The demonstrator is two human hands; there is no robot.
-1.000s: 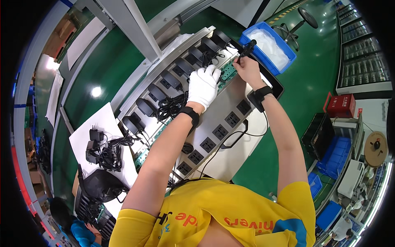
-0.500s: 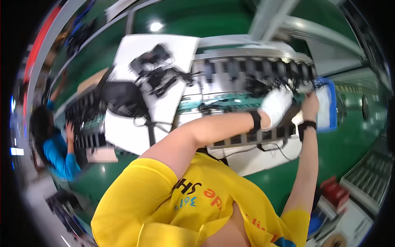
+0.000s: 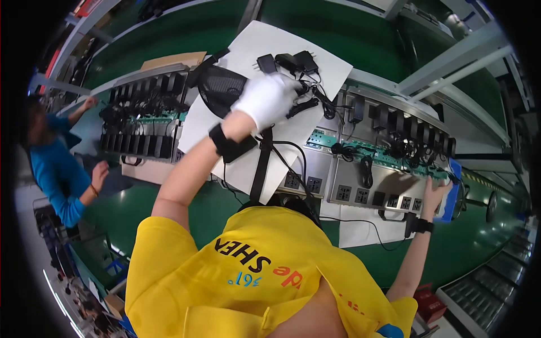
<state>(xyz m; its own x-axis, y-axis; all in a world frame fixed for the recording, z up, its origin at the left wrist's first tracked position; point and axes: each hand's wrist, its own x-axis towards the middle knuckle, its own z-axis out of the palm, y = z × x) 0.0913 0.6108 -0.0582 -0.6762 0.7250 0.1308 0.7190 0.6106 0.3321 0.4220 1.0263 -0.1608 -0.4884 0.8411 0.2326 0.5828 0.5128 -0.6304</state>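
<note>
My left hand (image 3: pixel 267 100), in a white glove, is over a white board (image 3: pixel 248 45). Its fingers reach a bundle of black cables (image 3: pixel 307 104), just below three black power adapters (image 3: pixel 304 62) with prongs; motion blur hides whether they grip anything. Bare and farther right, my right hand (image 3: pixel 433 196) is at the right end of a metal test rack (image 3: pixel 349 176), touching the green strip (image 3: pixel 389 160) near some cables. Its fingertips are partly hidden. More black adapters (image 3: pixel 397 121) stand in a row along the rack's far side, their coiled cables lying on the strip.
A black mesh panel (image 3: pixel 221 90) on a strap lies left of my gloved hand. Sockets (image 3: pixel 342 192) line the rack's near side. A blue-edged tray (image 3: pixel 451 197) is at its right end. To the left, a person in blue (image 3: pixel 59 163) is beside another adapter rack (image 3: pixel 138 146).
My left hand has moved from the rack's right end to the adapters on the white board. My right hand remains by the rack's right end. The view has shifted.
</note>
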